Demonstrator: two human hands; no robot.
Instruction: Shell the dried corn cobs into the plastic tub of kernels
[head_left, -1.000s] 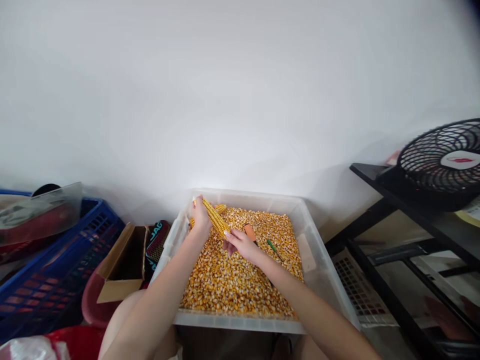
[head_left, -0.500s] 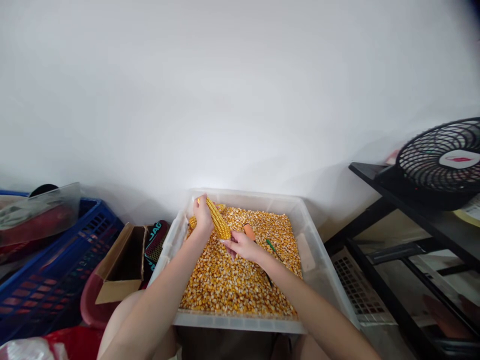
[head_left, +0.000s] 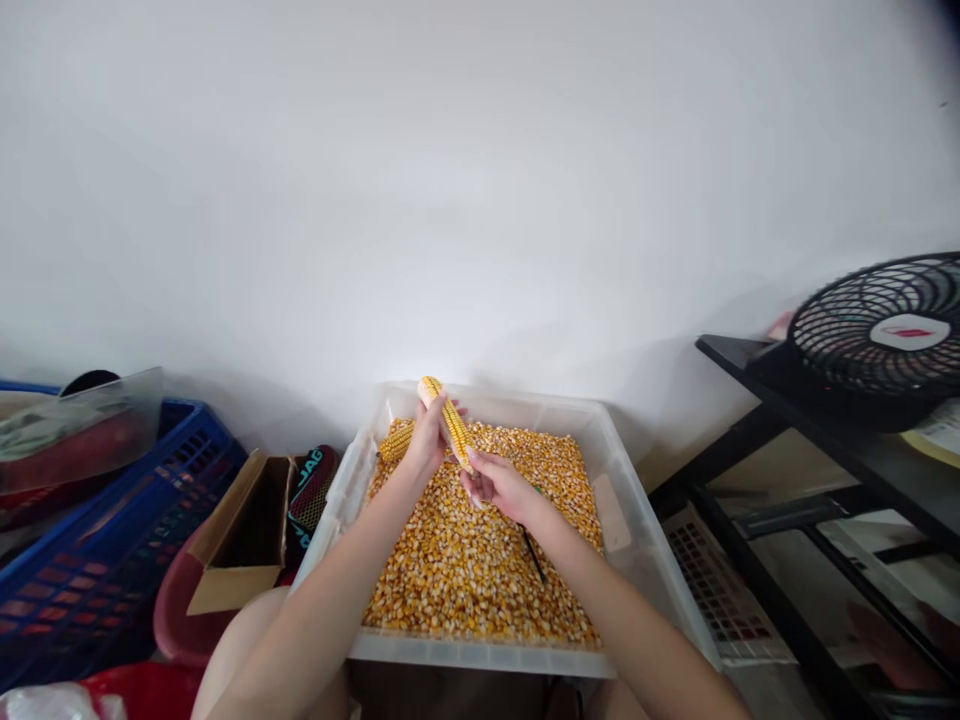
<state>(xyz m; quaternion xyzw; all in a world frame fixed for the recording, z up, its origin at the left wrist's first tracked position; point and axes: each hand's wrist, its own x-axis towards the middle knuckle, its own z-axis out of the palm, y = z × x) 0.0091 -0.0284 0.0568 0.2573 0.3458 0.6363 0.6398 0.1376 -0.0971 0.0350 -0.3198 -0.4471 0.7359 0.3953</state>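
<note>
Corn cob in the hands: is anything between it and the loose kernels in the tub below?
Nothing visible. The corn cob, gripped by the left hand with the right hand at its lower end, sits directly over open kernels in the clear tub.

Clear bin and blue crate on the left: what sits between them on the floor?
In the head view, between the clear bin and the blue crate sit an open cardboard box and a dark printed item against the bin's wall.
</note>
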